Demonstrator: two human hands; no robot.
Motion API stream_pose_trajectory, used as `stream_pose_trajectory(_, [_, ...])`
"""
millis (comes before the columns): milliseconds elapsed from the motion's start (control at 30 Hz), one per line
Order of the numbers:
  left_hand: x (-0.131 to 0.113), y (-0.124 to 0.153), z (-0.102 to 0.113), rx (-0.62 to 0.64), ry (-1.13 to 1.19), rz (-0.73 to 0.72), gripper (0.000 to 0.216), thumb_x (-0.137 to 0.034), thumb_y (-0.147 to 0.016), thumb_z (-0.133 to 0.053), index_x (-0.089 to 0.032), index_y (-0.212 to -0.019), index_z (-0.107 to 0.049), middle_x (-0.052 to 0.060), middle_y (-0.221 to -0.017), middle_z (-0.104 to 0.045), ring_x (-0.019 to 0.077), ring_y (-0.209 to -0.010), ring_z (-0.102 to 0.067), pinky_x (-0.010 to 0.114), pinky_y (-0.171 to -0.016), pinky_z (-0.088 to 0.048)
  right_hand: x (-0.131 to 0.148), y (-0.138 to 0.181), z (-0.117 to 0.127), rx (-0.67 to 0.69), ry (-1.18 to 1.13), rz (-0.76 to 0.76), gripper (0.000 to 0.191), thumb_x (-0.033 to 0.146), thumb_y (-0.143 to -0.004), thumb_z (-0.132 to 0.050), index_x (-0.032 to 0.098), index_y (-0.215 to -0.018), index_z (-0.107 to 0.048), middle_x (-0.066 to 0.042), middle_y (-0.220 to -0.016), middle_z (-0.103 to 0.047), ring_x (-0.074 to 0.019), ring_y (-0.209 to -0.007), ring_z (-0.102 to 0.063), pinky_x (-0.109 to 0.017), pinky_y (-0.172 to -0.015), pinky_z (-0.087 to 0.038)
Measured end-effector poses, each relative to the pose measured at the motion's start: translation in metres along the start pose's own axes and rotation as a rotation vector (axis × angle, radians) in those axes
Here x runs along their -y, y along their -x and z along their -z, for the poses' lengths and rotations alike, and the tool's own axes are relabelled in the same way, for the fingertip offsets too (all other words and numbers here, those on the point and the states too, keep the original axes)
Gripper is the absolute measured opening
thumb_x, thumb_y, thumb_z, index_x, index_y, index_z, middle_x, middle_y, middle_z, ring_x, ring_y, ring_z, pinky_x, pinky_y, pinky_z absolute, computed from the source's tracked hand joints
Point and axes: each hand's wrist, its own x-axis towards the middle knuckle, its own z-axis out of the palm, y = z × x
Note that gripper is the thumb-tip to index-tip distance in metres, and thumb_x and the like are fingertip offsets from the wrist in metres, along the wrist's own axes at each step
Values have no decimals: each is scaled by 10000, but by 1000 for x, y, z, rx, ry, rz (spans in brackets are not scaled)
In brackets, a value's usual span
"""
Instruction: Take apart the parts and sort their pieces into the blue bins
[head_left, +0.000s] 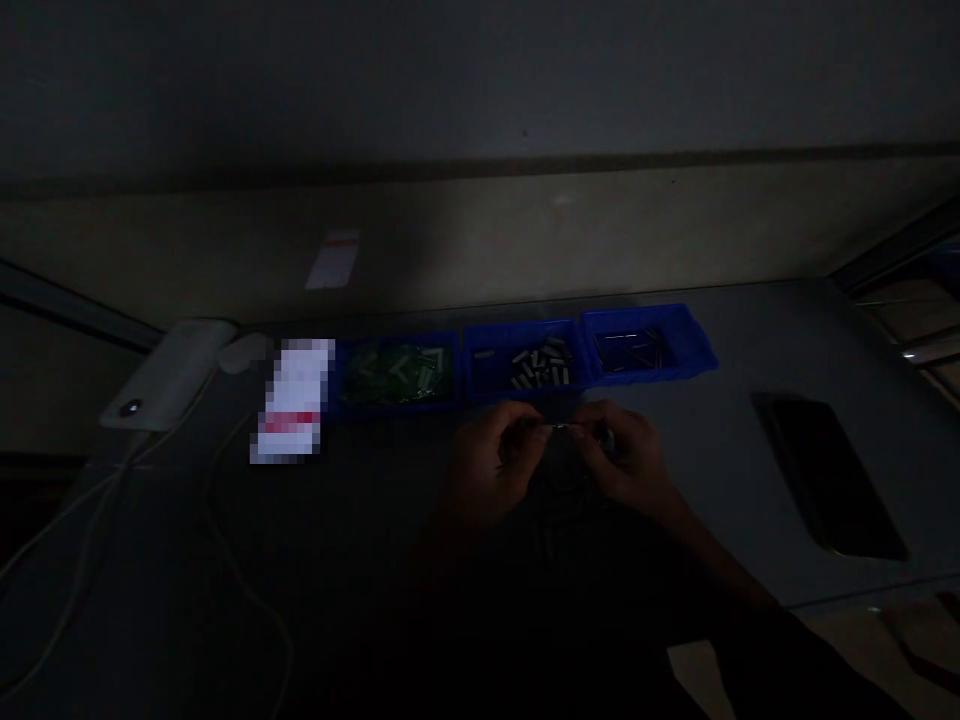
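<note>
The scene is very dim. My left hand [493, 462] and my right hand [626, 462] meet above the table just in front of three blue bins. Both are pinched on a small thin metal part [561, 428] held between their fingertips. The left blue bin [396, 374] holds green pieces. The middle blue bin [525, 362] holds several small pale cylinders. The right blue bin [649, 345] holds thin dark rods. A few small parts lie on the table below my hands, too dark to name.
A white card with a red stripe [294, 402] lies left of the bins. A white device [169, 375] with cables trailing toward me sits at the far left. A dark flat slab [829, 475] lies on the right. The table's right edge is near.
</note>
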Motion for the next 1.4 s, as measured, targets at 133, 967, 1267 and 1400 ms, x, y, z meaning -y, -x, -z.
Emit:
stream_pose_trajectory(133, [0, -1, 0, -33, -23, 37, 202, -307, -827, -471, -154, -801, -601, 10, -680, -626, 100, -615, -549, 199, -569, -411, 0, 1, -1, -42, 3, 0, 37, 193, -791, -520, 188, -776, -554, 38, -556, -541, -89, -493, -497, -215, -485, -379])
stream_pose_trajectory(967, [3, 0, 0, -104, 14, -14, 121, -250, -813, -489, -167, -814, -576, -10, -638, -591, 93, -590, -527, 194, -545, -405, -4, 0, -1, 37, 61, -79, 138, 277, -839, -477, 182, -898, -559, -6, -683, -609, -110, -563, -533, -226, -521, -403])
stream_pose_trajectory(1267, [6, 1, -10, -55, 114, -28, 101, -238, -811, -499, -170, -826, -572, -14, -661, -596, 90, -597, -525, 194, -541, -396, -3, -1, -7, 65, 4, -93, 221, 274, -877, -396, 183, -705, -499, 25, -560, -505, -87, -489, -467, -216, -485, -357])
stream_pose_trajectory(1400, [-2, 5, -9, -79, 109, -86, 119, -258, -821, -494, -179, -854, -576, -21, -652, -586, 87, -574, -508, 194, -521, -379, 8, 3, -7, 5, 14, -69, 233, 298, -881, -387, 190, -693, -473, 36, -534, -462, -86, -471, -428, -220, -469, -330])
